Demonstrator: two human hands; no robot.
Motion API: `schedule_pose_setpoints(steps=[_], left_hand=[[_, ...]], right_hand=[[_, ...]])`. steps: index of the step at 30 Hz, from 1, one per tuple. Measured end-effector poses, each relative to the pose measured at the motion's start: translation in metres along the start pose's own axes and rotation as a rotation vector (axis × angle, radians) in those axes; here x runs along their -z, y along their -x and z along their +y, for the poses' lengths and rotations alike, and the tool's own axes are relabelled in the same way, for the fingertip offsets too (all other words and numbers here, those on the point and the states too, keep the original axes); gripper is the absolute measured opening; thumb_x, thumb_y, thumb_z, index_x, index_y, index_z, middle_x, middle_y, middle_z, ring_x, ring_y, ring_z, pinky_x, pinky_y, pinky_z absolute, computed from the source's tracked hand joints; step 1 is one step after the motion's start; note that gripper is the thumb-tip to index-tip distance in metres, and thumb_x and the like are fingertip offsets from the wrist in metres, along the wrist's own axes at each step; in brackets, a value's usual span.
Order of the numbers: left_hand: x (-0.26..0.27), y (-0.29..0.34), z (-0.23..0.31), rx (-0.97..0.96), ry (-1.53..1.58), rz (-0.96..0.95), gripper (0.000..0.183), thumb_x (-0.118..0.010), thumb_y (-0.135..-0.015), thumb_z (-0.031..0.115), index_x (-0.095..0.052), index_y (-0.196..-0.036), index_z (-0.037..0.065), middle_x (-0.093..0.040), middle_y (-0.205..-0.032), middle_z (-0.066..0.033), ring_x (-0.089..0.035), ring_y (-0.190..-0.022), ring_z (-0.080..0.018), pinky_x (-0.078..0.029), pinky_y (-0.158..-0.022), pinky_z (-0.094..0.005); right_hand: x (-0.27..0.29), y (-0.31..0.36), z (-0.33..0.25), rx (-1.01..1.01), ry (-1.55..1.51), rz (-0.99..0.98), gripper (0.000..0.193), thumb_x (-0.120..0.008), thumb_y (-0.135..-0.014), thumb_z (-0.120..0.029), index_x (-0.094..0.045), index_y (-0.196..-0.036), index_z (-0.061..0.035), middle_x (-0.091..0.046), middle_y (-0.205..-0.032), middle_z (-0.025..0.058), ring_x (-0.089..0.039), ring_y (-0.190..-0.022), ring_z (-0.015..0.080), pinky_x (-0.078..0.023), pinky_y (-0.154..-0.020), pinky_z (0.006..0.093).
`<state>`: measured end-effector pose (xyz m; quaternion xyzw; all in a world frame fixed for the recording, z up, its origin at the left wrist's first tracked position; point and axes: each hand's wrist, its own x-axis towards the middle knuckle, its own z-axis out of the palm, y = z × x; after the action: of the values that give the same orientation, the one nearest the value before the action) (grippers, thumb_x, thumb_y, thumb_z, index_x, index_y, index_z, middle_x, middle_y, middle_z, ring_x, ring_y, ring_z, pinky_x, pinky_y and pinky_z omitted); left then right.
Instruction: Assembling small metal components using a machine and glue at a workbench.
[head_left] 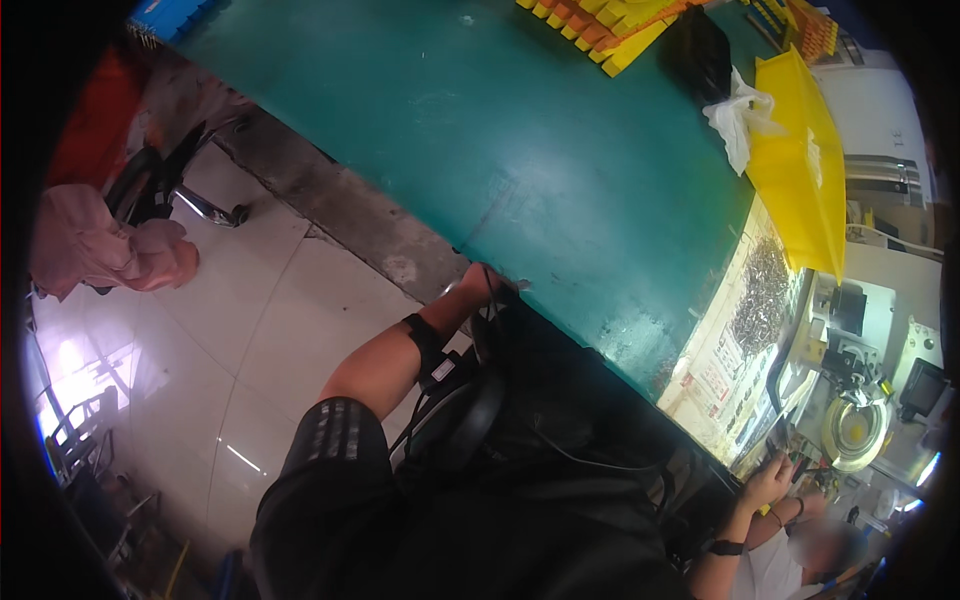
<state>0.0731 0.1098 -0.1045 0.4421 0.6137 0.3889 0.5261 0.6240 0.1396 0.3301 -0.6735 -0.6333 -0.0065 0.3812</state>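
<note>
My left hand (482, 283) is at the near edge of the green-topped table (430, 150), by a black cable. Its fingers are small and partly hidden, so whether they grip anything cannot be told. A black strap with a small box sits on that forearm. Far to the lower right, my right hand (768, 482), with a black wristband below it, has its fingers closed on something I cannot make out. It is near the corner of a light, printed sheet (702, 385). A pile of small metal pieces (762, 300) lies farther up that sheet.
Yellow and orange ridged trays (610, 30) stand at the table's far side. To the right are a yellow bin (800, 150), a white plastic bag (738, 115) and a machine with a round yellowish disc (855, 432). A co-worker in white (765, 575) sits at lower right. A chair (150, 195) stands left.
</note>
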Motion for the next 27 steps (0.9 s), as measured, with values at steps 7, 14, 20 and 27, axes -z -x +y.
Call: schedule_pose_setpoints(steps=[7,14,20,27], left_hand=[[0.002,0.023,0.041,0.094,0.409,0.013,0.023,-0.055,-0.097,0.013,-0.069,-0.111,0.002,-0.074,-0.097,-0.0148,-0.072,-0.087,-0.0257,-0.057,-0.077,-0.0405],[-0.002,0.012,-0.005,0.153,0.57,0.063,0.025,-0.058,-0.096,0.013,-0.065,-0.116,0.0,-0.072,-0.1,-0.0149,-0.071,-0.088,-0.0255,-0.057,-0.076,-0.0395],[-0.023,0.007,-0.011,0.125,0.359,0.053,0.023,-0.055,-0.094,0.01,-0.067,-0.111,0.0,-0.072,-0.096,-0.0166,-0.07,-0.087,-0.0274,-0.057,-0.076,-0.0436],[-0.008,0.001,-0.108,-0.03,-0.609,-0.073,0.023,-0.058,-0.088,0.009,-0.069,-0.107,0.002,-0.071,-0.088,-0.0199,-0.07,-0.08,-0.0339,-0.056,-0.073,-0.0439]], right_hand=[[-0.002,0.007,-0.021,-0.016,0.022,0.039,0.023,-0.06,-0.101,-0.015,-0.066,-0.097,0.0058,-0.058,-0.078,-0.0012,-0.047,-0.068,0.0066,-0.038,-0.062,0.0231],[-0.004,0.004,-0.018,-0.073,0.088,-0.022,0.024,-0.06,-0.1,-0.015,-0.067,-0.097,0.0075,-0.063,-0.081,0.0017,-0.051,-0.07,0.0079,-0.042,-0.065,0.0235],[0.001,0.008,-0.024,0.046,0.056,0.086,0.024,-0.06,-0.1,-0.016,-0.067,-0.096,0.0065,-0.058,-0.076,-0.0007,-0.048,-0.068,0.008,-0.039,-0.061,0.024],[-0.023,0.005,-0.008,-0.062,-0.016,-0.056,0.023,-0.06,-0.101,-0.017,-0.066,-0.095,0.0045,-0.062,-0.078,0.0011,-0.05,-0.068,0.008,-0.04,-0.063,0.0243]])
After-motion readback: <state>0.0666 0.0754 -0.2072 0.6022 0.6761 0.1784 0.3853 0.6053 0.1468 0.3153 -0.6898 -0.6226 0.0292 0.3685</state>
